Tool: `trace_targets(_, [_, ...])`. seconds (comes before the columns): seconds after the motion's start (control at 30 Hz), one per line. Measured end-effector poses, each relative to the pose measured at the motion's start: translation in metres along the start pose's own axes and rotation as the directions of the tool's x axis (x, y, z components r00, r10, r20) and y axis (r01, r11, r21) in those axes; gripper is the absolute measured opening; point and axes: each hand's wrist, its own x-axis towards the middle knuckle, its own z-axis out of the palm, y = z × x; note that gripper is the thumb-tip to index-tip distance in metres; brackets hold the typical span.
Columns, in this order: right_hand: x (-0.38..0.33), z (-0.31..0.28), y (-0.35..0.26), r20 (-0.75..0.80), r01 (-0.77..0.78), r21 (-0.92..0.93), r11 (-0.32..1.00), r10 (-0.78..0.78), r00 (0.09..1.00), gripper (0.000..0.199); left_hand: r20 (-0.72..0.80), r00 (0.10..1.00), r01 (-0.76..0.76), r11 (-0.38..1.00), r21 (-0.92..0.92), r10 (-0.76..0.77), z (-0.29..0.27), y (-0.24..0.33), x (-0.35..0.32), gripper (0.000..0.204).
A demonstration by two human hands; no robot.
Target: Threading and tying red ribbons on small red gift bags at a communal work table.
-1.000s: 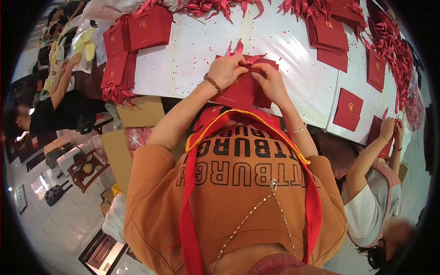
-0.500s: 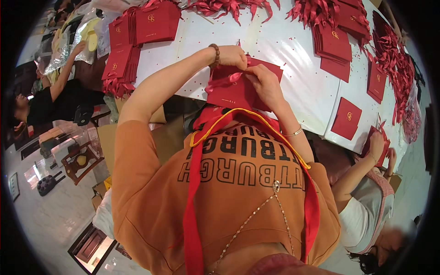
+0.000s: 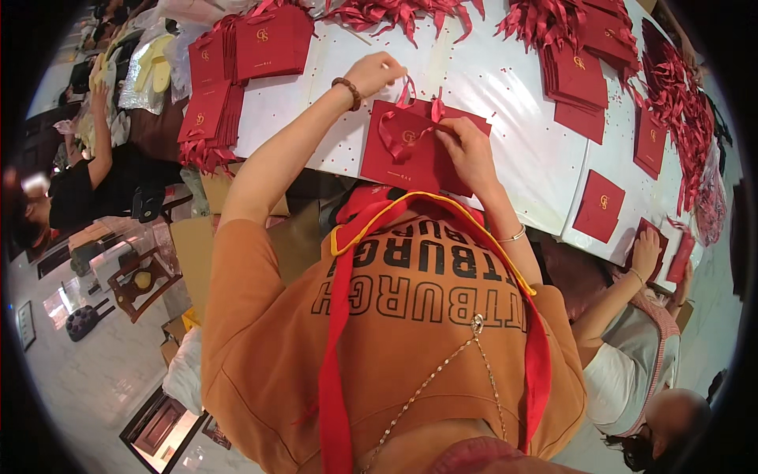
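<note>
A flat red paper bag (image 3: 410,154) with a gold emblem lies on the white table (image 3: 505,150) in front of me. A red ribbon (image 3: 399,126) loops across its top. My left hand (image 3: 375,73) is stretched out beyond the bag and pinches one end of the ribbon. My right hand (image 3: 466,146) rests on the bag's upper right corner and pinches the ribbon there. A bead bracelet sits on my left wrist.
Stacks of red bags (image 3: 260,39) lie at the table's far left, more stacks (image 3: 576,79) at the far right, with heaps of red ribbons (image 3: 403,12) along the back. A person (image 3: 632,371) on my right handles a bag. Another person (image 3: 87,174) sits at left.
My left hand has reached farther out over the table, pulling the ribbon away from the bag. My right hand stays on the bag's corner.
</note>
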Motion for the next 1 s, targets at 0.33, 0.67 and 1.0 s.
trace_targets(0.33, [0.000, 0.003, 0.005, 0.003, -0.035, 0.033, 0.999, 0.035, 0.999, 0.016, -0.034, 0.973, -0.227, 0.974, -0.005, 0.227, 0.020, 0.015, -0.023, 0.034])
trace_targets(0.67, [0.003, 0.008, 0.000, -0.166, 0.171, -0.234, 0.957, -0.212, 0.963, 0.024, 0.211, 0.964, -0.226, 0.917, 0.329, 0.162, 0.037, 0.032, -0.017, 0.042])
trace_targets(1.0, [-0.005, 0.015, -0.010, 0.194, -0.308, 0.475, 0.824, 0.244, 0.950, 0.048, -0.172, 0.985, -0.011, 0.995, -0.104, -0.007, 0.001, 0.029, 0.022, 0.022])
